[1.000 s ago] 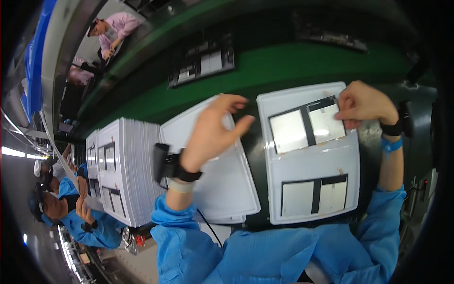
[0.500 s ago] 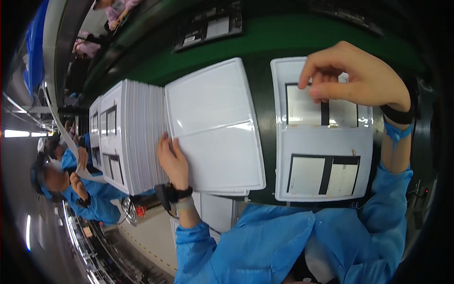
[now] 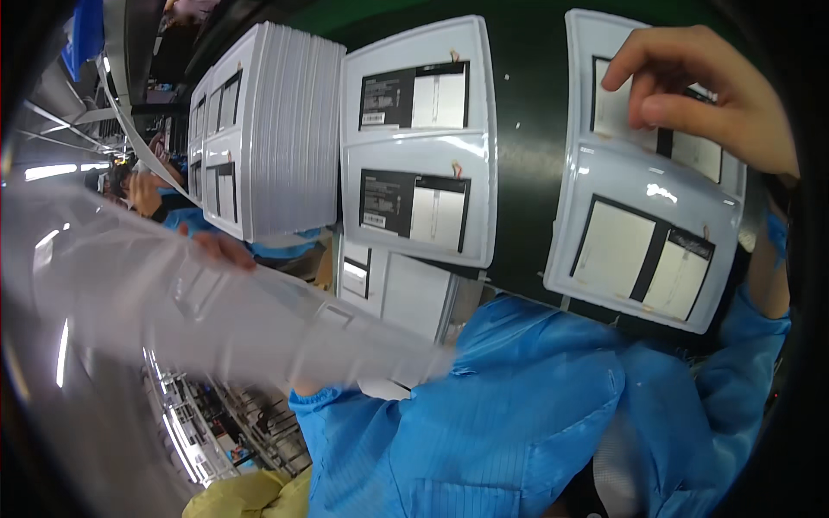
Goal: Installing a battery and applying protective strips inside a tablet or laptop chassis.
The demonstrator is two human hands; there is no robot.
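A translucent moulded plastic tray (image 3: 250,311), smeared by motion, slants across the lower left. My left hand (image 3: 223,249) grips its far edge; only some fingers show, the rest being behind the plastic. Over the right-hand white tray (image 3: 557,259) hovers my right hand (image 3: 704,95), fingers loosely curled and apart, with nothing visible in them. Below it, partly covered, lies a flat black-and-silver pack (image 3: 626,99) that looks like a battery. A second such pack (image 3: 652,255) lies in the near compartment. The middle white tray (image 3: 419,147) holds two similar packs (image 3: 414,210), labelled sides partly showing.
A tall stack of white trays (image 3: 294,129) stands to the left of the middle tray. The dark green work surface (image 3: 528,155) shows between the trays. More trays (image 3: 406,293) sit lower, by the front edge. Another person's hand (image 3: 142,194) shows at far left.
My left hand has lifted the plastic tray off the middle and swung it left, uncovering two packs. My right hand stays over the right-hand tray. The whole view has shifted.
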